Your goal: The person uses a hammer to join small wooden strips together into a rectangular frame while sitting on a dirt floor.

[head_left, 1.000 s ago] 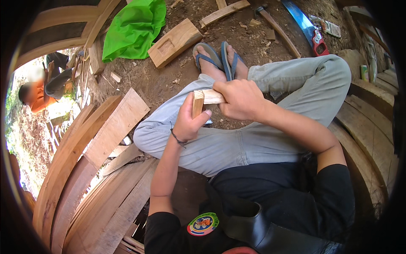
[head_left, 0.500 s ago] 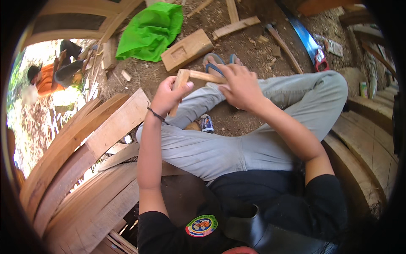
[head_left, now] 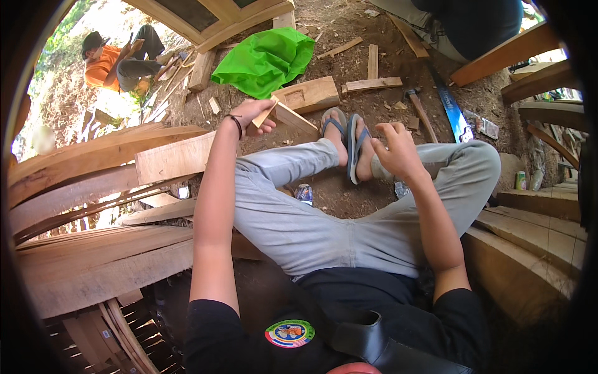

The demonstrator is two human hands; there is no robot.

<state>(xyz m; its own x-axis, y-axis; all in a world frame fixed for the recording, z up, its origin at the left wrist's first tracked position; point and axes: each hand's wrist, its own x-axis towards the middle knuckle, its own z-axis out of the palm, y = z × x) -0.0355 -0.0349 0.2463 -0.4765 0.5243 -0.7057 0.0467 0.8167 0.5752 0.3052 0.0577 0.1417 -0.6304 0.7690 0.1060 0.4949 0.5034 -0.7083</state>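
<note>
My left hand (head_left: 254, 116) is closed around one arm of an L-shaped wooden square (head_left: 295, 118), made of two light strips joined at a corner. Its other strip points toward my sandalled feet. Away from the square, my right hand (head_left: 400, 153) hangs above my right shin with its fingers apart and nothing in them. Just past the square lies a thick wooden block (head_left: 319, 93) with a rectangular recess cut in its face. Part of the square is hidden by my left fingers.
A bright green plastic sheet (head_left: 265, 61) lies beyond the block. A hammer (head_left: 423, 116) and a blue-bladed handsaw (head_left: 453, 115) rest on the dirt at right. Planks (head_left: 93, 277) flank me at left, more boards (head_left: 529, 240) at right. Another person (head_left: 106, 68) sits far left.
My right hand has let go of the square and drawn back to the right. The left hand still holds it, now turned differently. The view has shifted, showing another person's legs at top right.
</note>
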